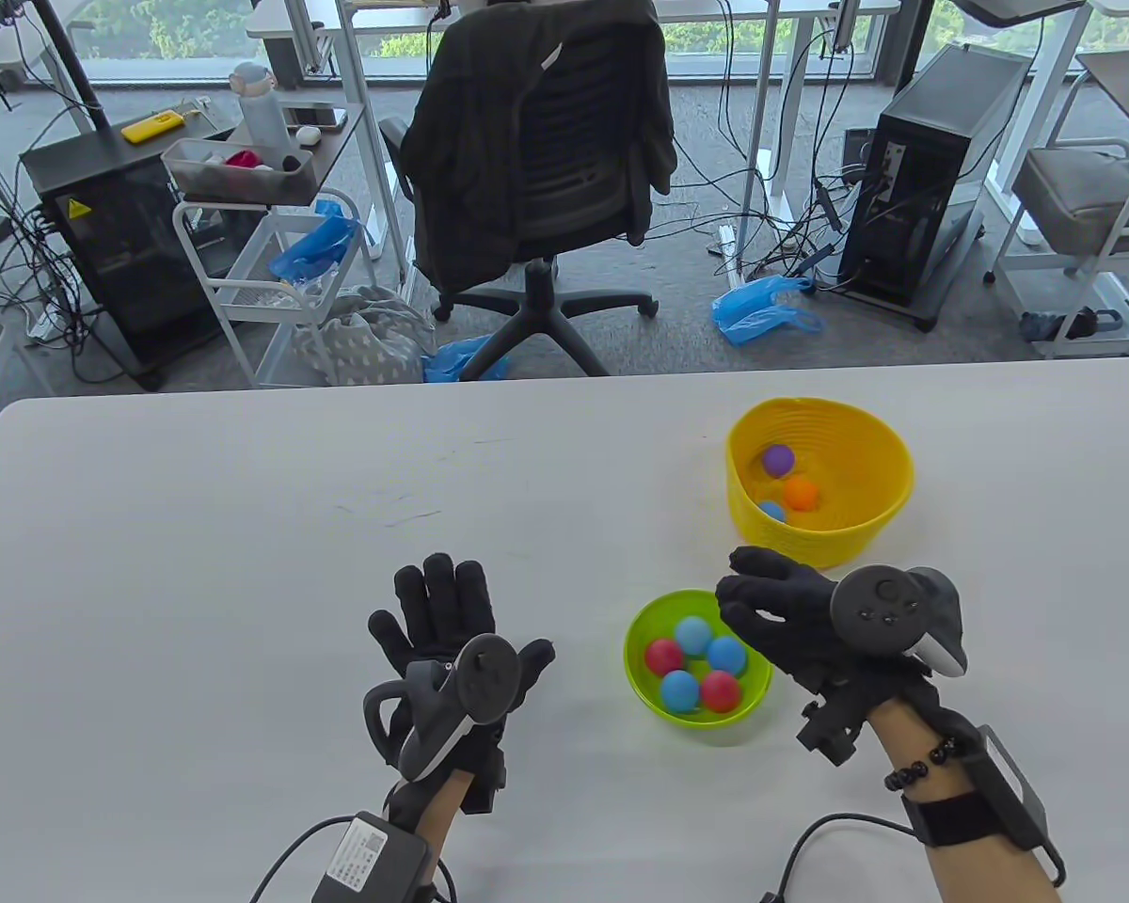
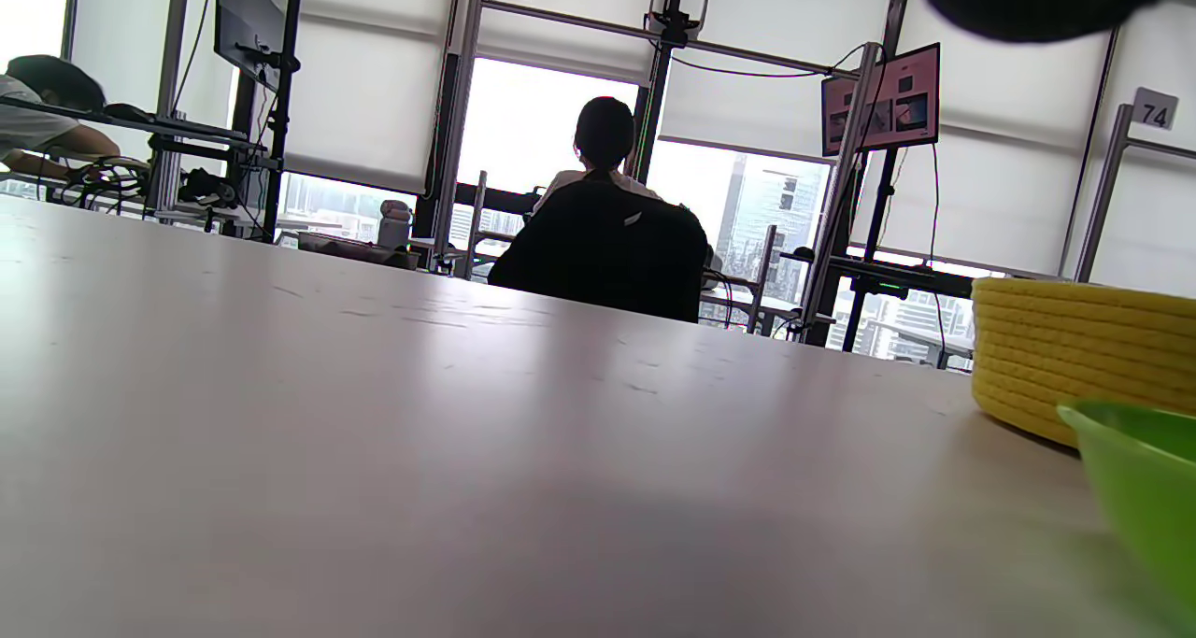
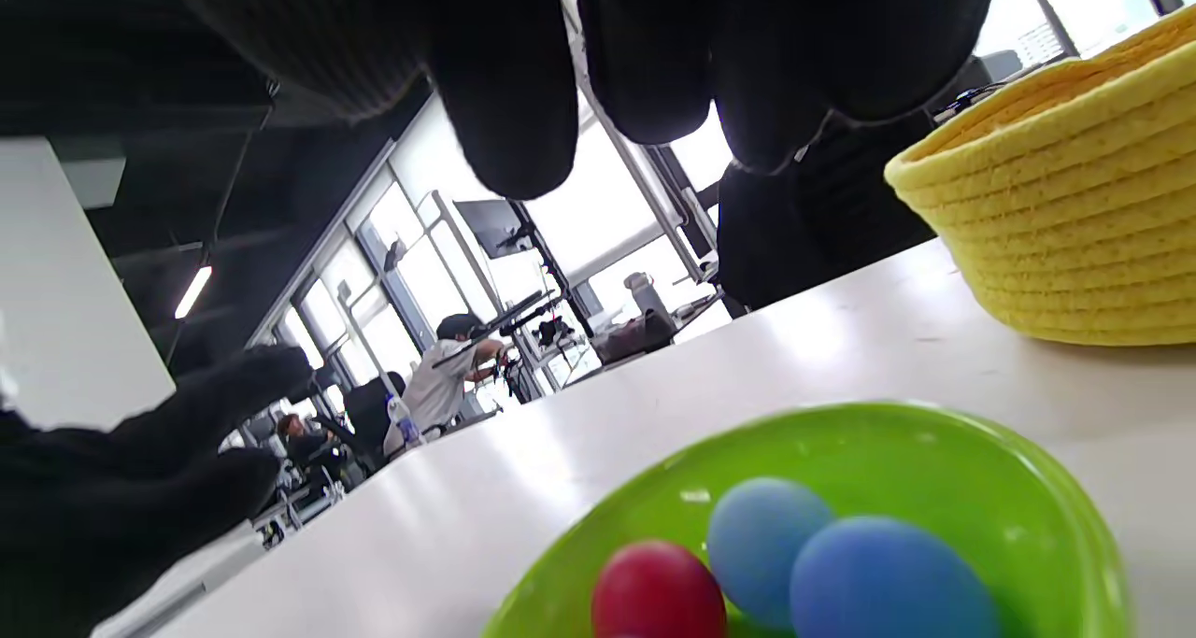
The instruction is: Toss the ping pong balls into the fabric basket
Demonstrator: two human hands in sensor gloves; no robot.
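A yellow fabric basket (image 1: pixel 847 541) stands on the white table at the right and holds a purple ball (image 1: pixel 777 459), an orange ball (image 1: pixel 801 493) and a blue ball (image 1: pixel 771 511). In front of it a green bowl (image 1: pixel 654 707) holds several blue and red balls (image 1: pixel 693 635). My right hand (image 1: pixel 762 602) hovers over the bowl's right rim, fingers spread and holding nothing. In the right wrist view its fingertips (image 3: pixel 509 115) hang above the bowl (image 3: pixel 934 451) and the basket (image 3: pixel 1065 227). My left hand (image 1: pixel 452 611) rests flat on the table left of the bowl, fingers spread, empty.
The table's far edge (image 1: pixel 564 381) runs behind the basket. Beyond it stand an office chair (image 1: pixel 536 160), a white cart (image 1: pixel 273 273) and a computer tower (image 1: pixel 931 160). In the left wrist view the basket (image 2: pixel 1084 358) and the bowl (image 2: pixel 1140 489) sit at the right.
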